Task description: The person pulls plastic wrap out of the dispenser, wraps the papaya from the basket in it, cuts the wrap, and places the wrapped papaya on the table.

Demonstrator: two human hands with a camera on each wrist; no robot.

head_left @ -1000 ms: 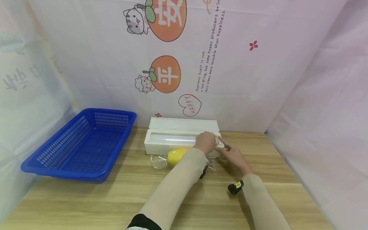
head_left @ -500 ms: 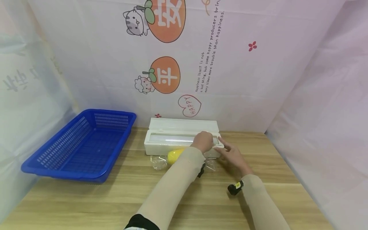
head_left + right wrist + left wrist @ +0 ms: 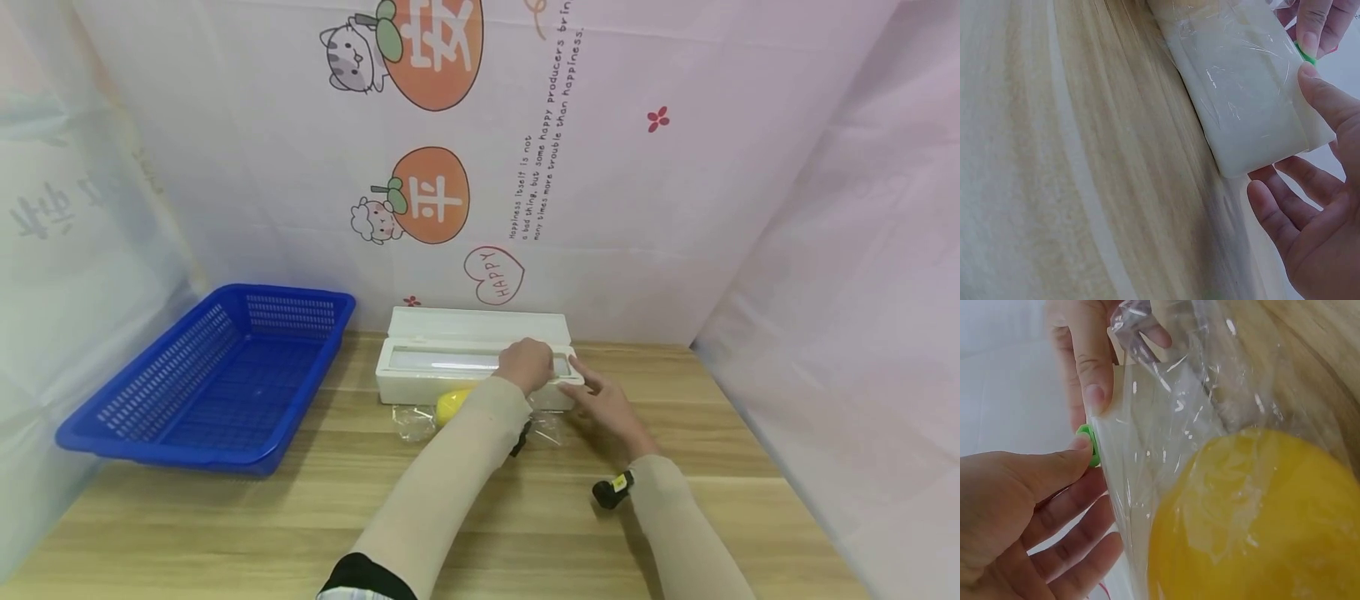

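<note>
A long white cling film dispenser (image 3: 420, 388) stands at the back of the table with its lid (image 3: 480, 323) raised. My left hand (image 3: 525, 365) pinches a small green slide cutter (image 3: 1095, 456) on the dispenser's top edge, seen in the left wrist view. My right hand (image 3: 609, 407) grips the dispenser's right end, thumb on the top edge and fingers around the end. Clear film (image 3: 1147, 419) hangs down the front over a rounded yellow object (image 3: 1266, 512), whose kind I cannot tell. In the head view my left forearm partly hides that object.
A blue plastic basket (image 3: 300, 400) with slotted sides stands on the left of the wooden table (image 3: 525, 533). Behind the dispenser rises a printed white cloth (image 3: 600, 275), with more pale cloth (image 3: 825, 350) at both sides.
My left hand has moved slightly left along the dispenser's top edge. My right hand has stayed at the right end, and the dispenser has kept its place.
</note>
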